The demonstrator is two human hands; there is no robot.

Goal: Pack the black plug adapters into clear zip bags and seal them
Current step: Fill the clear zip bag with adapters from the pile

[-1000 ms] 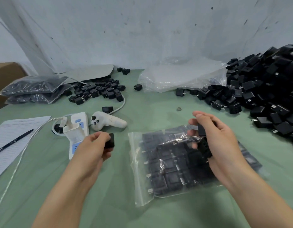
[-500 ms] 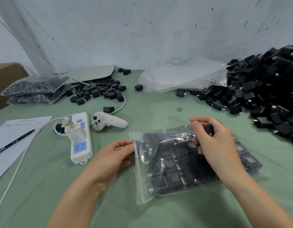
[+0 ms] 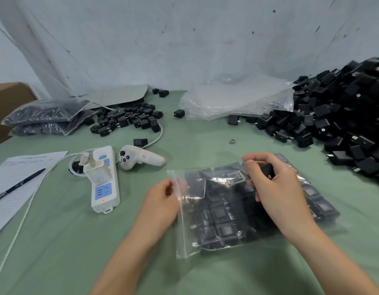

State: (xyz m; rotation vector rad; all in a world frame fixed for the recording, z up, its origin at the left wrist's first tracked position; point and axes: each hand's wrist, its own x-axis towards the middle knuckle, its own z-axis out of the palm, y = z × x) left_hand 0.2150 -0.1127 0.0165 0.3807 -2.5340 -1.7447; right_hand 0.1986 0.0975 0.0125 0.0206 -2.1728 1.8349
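Bag lies flat on the worktop, near centre, mouth facing left, already pretty full. Left hand pinches the mouth's lip, right hand is curled round one adapter over the bag. I'd lift that lip higher so the adapter slides in flat beside the rows, or the zip won't close. Power strip and controller sit left of the mouth, big pile far right, nothing really blocks
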